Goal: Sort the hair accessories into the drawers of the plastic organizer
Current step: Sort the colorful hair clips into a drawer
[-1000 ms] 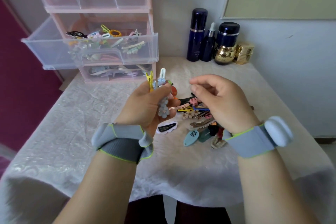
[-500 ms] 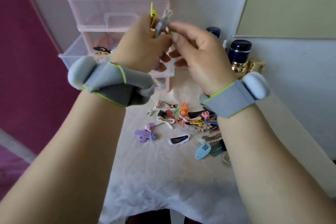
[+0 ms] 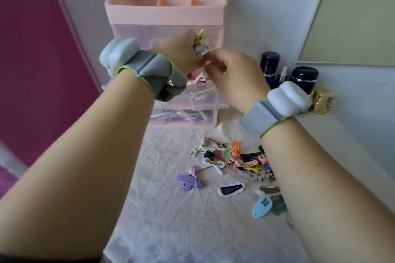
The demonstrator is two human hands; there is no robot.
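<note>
Above the open middle drawer (image 3: 198, 100) of a pink plastic organizer (image 3: 164, 13), the left hand (image 3: 181, 51) grips a bunch of small colourful hair clips (image 3: 201, 46) while the right hand (image 3: 233, 74) pinches at them, seemingly picking one out; more unsorted clips (image 3: 233, 164) wait on the tabletop (image 3: 171, 230).
</note>
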